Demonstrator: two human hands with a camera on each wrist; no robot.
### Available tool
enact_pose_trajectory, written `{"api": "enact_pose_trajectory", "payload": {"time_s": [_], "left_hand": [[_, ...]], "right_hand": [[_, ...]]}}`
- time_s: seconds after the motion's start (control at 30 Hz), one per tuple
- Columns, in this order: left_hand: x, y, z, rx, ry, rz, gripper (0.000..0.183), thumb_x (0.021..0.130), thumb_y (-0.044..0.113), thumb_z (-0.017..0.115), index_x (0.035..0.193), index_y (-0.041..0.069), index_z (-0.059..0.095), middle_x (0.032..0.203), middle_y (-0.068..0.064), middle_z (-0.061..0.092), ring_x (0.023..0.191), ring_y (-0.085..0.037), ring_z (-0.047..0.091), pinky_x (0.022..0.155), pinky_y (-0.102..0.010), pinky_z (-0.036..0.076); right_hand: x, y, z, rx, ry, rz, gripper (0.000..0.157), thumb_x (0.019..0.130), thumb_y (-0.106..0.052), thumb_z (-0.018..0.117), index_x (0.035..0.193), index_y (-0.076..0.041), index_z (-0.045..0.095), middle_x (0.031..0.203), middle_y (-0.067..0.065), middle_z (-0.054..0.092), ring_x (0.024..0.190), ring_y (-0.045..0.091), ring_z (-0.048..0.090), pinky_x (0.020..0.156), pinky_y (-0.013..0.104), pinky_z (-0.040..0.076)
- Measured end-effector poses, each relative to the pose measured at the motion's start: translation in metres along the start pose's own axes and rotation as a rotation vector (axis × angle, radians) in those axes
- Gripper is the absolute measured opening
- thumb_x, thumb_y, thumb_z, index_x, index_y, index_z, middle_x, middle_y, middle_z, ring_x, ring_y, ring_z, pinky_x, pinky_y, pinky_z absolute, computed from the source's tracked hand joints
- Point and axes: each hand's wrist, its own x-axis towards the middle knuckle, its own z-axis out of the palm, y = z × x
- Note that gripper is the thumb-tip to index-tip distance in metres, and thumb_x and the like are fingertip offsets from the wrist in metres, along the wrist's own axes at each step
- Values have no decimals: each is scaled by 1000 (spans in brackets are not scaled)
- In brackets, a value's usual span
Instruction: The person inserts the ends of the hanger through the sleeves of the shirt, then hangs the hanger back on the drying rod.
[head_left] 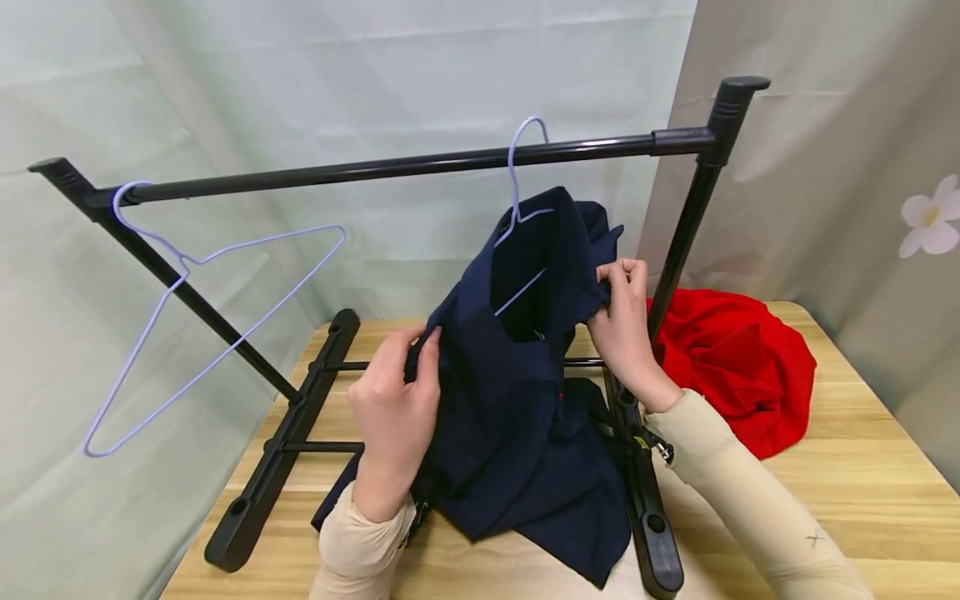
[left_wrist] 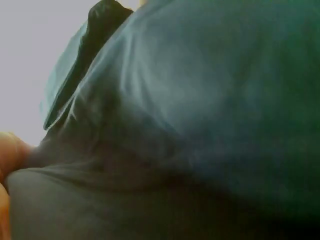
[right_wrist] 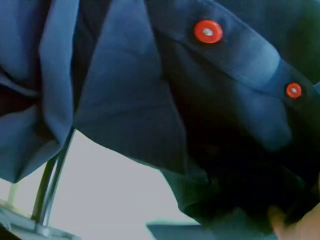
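Note:
A dark navy collared shirt [head_left: 487, 417] hangs at the rack on a lavender hanger [head_left: 514, 179], whose hook is over the bar. Part of the hanger shows through the neck opening. My left hand [head_left: 393, 408] pinches the shirt's left shoulder between thumb and fingers. On the other side, my right hand [head_left: 624, 321] pinches the cloth near the collar. Red buttons [right_wrist: 208, 31] run along the shirt's placket in the right wrist view. Dark cloth fills most of the left wrist view, with fingertips [left_wrist: 11, 155] at its left edge. The shirt's lower part spreads over the tabletop.
The black garment rack [head_left: 337, 173] stands on a wooden table [head_left: 862, 467]. An unused lavender hanger [head_left: 247, 337] hangs at the bar's left end. Red cloth [head_left: 738, 367] lies bunched behind the right foot of the rack. Pale curtains hang behind.

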Motion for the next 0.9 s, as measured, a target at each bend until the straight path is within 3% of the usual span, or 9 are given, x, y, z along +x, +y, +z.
{"api": "enact_pose_trajectory", "payload": {"time_s": [0.1,0.17,0.3,0.43,0.53,0.63,0.77,0.9], "left_hand": [[-1,11,9,14,-52,24,16,89,18,62,95,4,66,88,-7,67,67,-19,64,43,-30,44],[-3,16,14,13,-85,39,15,89,17,62,96,4,66,89,-6,67,61,-18,63,37,-27,38],[-11,25,20,-5,-140,49,15,90,17,60,98,5,64,90,-6,67,51,-17,57,34,-25,33],[-16,34,22,-27,-174,56,17,92,18,57,100,5,63,91,-6,67,47,-14,53,35,-25,35],[-18,39,22,-14,-180,71,19,92,20,55,102,5,63,90,-5,67,46,-14,53,36,-26,37],[-17,39,21,32,-167,85,20,92,21,55,102,5,63,89,-5,66,51,-17,57,37,-29,39],[-16,37,18,92,-154,110,21,91,22,57,101,6,64,88,-5,65,53,-19,60,40,-32,43],[-14,34,15,123,-144,119,22,90,24,57,101,6,65,83,-5,63,49,-20,56,40,-32,43]], "right_hand": [[2,8,6,1,-70,-4,12,90,-3,54,100,-2,49,106,14,31,98,27,34,77,37,30],[-3,18,10,-43,-153,-14,18,87,1,50,105,0,49,108,18,33,99,31,33,78,41,31],[-20,35,12,-125,-359,-6,49,74,3,51,122,7,45,121,29,39,105,39,37,86,47,32],[-35,39,8,-238,-648,54,55,84,-14,57,130,11,40,127,28,44,112,39,43,93,47,36],[-43,35,5,-305,-817,51,49,92,-24,49,127,10,45,123,29,47,111,42,42,90,49,38],[-49,31,2,-302,-864,-4,36,92,-16,47,120,5,52,116,23,51,105,38,44,85,47,40],[-56,30,1,-327,-832,-135,22,87,-8,50,106,2,57,102,15,57,96,35,48,81,44,42],[-59,32,-4,-300,-835,-93,29,89,-13,53,115,-1,56,111,15,55,104,34,48,87,45,41]]}}
